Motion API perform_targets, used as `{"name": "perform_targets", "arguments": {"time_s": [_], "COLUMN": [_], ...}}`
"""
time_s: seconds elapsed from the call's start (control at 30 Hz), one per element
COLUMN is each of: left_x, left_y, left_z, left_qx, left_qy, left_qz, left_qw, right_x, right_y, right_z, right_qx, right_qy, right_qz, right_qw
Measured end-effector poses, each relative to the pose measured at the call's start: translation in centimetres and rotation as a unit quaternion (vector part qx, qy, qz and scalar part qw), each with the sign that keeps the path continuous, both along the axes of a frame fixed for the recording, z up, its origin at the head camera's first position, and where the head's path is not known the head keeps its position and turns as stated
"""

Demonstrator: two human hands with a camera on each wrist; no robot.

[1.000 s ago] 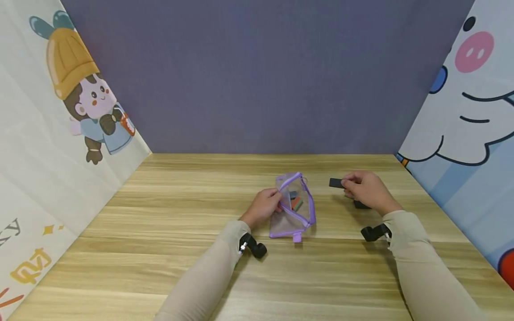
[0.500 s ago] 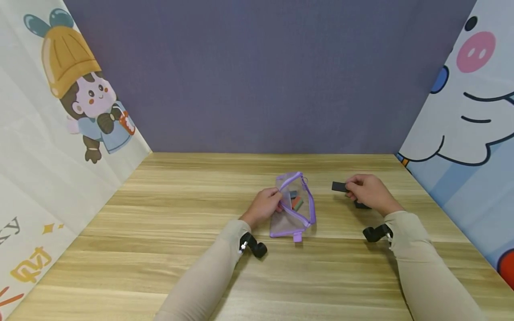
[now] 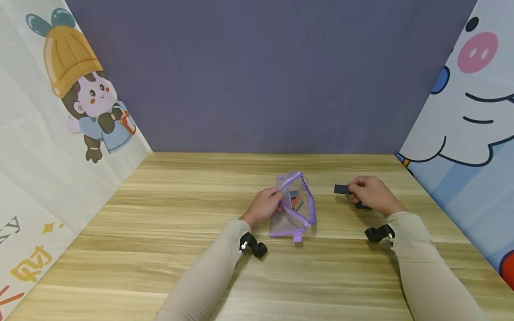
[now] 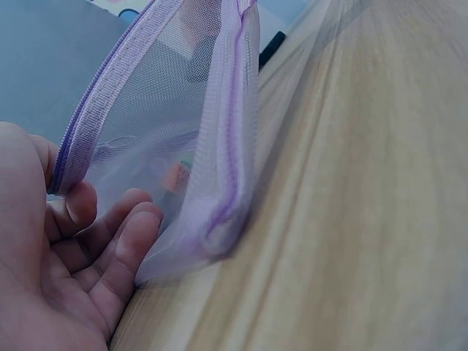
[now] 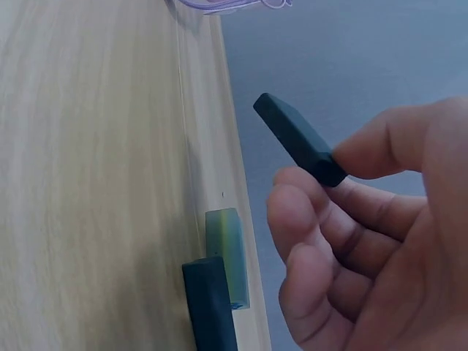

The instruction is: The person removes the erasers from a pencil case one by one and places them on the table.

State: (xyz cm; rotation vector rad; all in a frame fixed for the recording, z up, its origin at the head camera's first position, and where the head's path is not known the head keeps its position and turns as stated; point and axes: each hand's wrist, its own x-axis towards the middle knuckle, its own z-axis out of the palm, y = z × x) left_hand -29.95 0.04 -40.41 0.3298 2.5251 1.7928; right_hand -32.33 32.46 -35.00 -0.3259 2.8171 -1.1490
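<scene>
A purple-edged mesh zip pouch (image 3: pixel 283 228) lies on the table with its mouth held apart. My left hand (image 3: pixel 264 206) pinches the near zip edge (image 4: pixel 77 142) of its opening. Through the mesh a red-and-green block (image 3: pixel 297 203) and a dark grey-blue piece (image 3: pixel 293 195) show inside. To the right of the pouch, my right hand (image 3: pixel 371 194) pinches a flat black rectangular block (image 5: pixel 300 139) by one end, between thumb and fingers, raised above the table. Below that hand a second black block (image 5: pixel 210 303) lies beside a blue-green block (image 5: pixel 232 256) with a yellow stripe.
The wooden table (image 3: pixel 192 196) runs back to a grey-blue panel (image 3: pixel 257 80). Cartoon-printed sheets (image 3: pixel 24 147) stand at both sides. A black camera mount (image 3: pixel 254 246) sits on each wrist, close over the table.
My right hand has shifted slightly right and nearer with the black block, away from the pouch. My left hand and the pouch stay where they were.
</scene>
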Motion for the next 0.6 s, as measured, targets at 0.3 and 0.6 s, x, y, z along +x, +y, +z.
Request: {"name": "perform_targets", "arguments": {"time_s": [0.3, 0.6], "left_x": [0.12, 0.16], "left_y": [0.06, 0.12], "left_z": [0.12, 0.15], "left_qx": [0.002, 0.006], "left_qy": [0.0, -0.007], "left_qz": [0.001, 0.0], "left_qw": [1.0, 1.0], "right_x": [0.19, 0.13], "right_y": [-0.14, 0.31], "right_z": [-0.19, -0.2], "right_qx": [0.006, 0.012], "right_qy": [-0.002, -0.012], "right_qz": [0.0, 0.001], "right_qw": [1.0, 1.0]}}
